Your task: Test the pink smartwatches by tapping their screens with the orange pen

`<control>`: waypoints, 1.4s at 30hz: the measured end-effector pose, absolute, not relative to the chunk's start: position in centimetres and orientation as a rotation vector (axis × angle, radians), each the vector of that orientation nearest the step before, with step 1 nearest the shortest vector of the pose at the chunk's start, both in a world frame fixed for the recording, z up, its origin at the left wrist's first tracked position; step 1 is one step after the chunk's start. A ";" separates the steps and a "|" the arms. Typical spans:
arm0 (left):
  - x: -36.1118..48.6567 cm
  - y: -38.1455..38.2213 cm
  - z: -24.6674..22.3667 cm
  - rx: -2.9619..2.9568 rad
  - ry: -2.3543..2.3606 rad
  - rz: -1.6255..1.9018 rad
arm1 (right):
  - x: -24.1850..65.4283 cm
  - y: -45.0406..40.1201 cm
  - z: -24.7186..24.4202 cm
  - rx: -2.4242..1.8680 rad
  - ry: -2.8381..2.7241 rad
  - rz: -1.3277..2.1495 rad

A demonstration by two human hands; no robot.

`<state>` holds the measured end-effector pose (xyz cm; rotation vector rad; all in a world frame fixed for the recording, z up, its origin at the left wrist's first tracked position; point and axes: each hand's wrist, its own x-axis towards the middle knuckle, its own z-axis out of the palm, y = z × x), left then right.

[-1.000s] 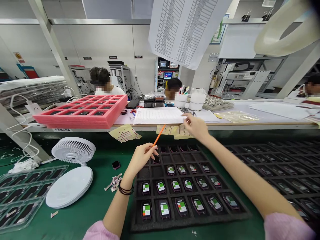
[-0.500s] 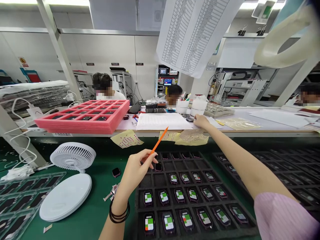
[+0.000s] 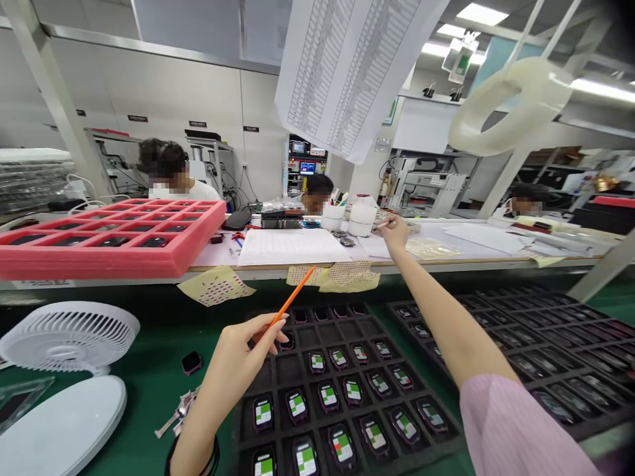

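An orange stick [image 3: 294, 295] with a pointed tip is pinched in my left hand [image 3: 243, 354], above the left side of a black compartment tray [image 3: 310, 336]. Watches [image 3: 328, 396] with lit screens fill several compartments of that tray. My right hand [image 3: 394, 233] is stretched over the shelf, to the right of a white cup [image 3: 362, 217]. Its fingers are pinched around a thin, light-coloured item, too small to name. Dark small parts [image 3: 347, 242] lie on the shelf left of that cup.
A pink foam tray [image 3: 173, 254] stands on the shelf at left, above a white fan [image 3: 74, 337]. A paper sheet [image 3: 292, 246] lies mid-shelf. Printed sheets [image 3: 347, 73] and a tape roll [image 3: 510, 109] hang overhead. More black trays [image 3: 496, 344] are at right. People sit beyond the shelf.
The view has turned to the right. My right hand has lifted from beside the small parts and moved right past the cup, now with a thin item between its fingers. My left hand still holds the stick.
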<state>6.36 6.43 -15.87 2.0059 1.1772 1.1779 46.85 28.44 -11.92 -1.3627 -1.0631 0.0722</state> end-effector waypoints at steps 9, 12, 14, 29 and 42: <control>6.7 6.1 -16.2 2.079 1.206 1.236 | 47.2 29.8 -13.3 -1.386 -0.978 0.372; 7.1 6.0 -16.2 2.093 1.229 1.228 | 47.5 30.3 -13.6 -1.405 -0.935 0.423; 7.5 5.9 -16.2 2.098 1.240 1.209 | 47.8 30.7 -13.9 -1.421 -0.902 0.415; 8.8 6.3 -16.2 2.139 1.272 1.223 | 49.5 31.6 -14.7 -1.571 -0.991 0.215; 8.9 6.2 -16.2 2.119 1.274 1.206 | 49.4 31.0 -14.5 -1.609 -1.190 0.030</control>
